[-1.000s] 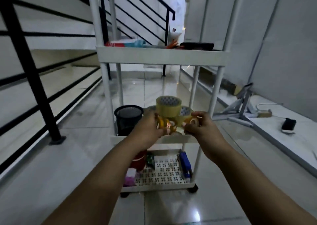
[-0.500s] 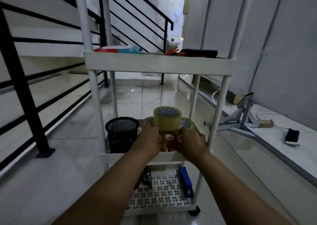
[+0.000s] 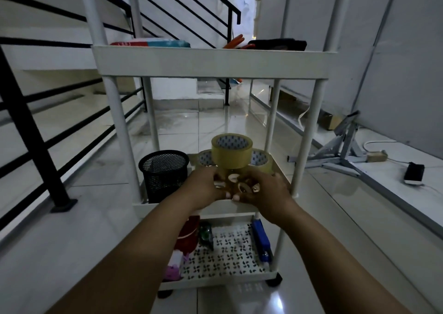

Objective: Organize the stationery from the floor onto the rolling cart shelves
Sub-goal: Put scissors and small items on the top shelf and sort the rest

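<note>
While both arms reach over the middle shelf of a white rolling cart (image 3: pixel 211 61), the scene reads as follows.

Left hand: the left hand (image 3: pixel 203 186) curls its fingers round a cluster of small tape rolls (image 3: pixel 236 184) from the left side.

Right hand: the right hand (image 3: pixel 265 191) grips the same cluster from the right, thumbs of both hands nearly touching at the front.

Small tape rolls: held just above the front rim of the middle shelf (image 3: pixel 167 204); whether they rest on it cannot be told.

Big tape rolls: one yellowish roll (image 3: pixel 232 154) sits stacked on two others (image 3: pixel 260 159) at the back of the middle shelf, right behind the hands.

Mesh cup: a black mesh pen cup (image 3: pixel 163 173) stands upright on the left of the same shelf, beside the left hand.

Top shelf: a flat red-and-blue pack (image 3: pixel 153 43), orange handles (image 3: pixel 236 41) and a dark case (image 3: pixel 278 43) lie along it.

Bottom shelf: a blue stapler (image 3: pixel 261 239) lies along the right edge; a red item (image 3: pixel 188 233) and pink pieces (image 3: pixel 173 268) sit at the left.

Surroundings: a black stair railing (image 3: pixel 28 126) at left, a folded metal stand (image 3: pixel 340 146) on the floor at right.
</note>
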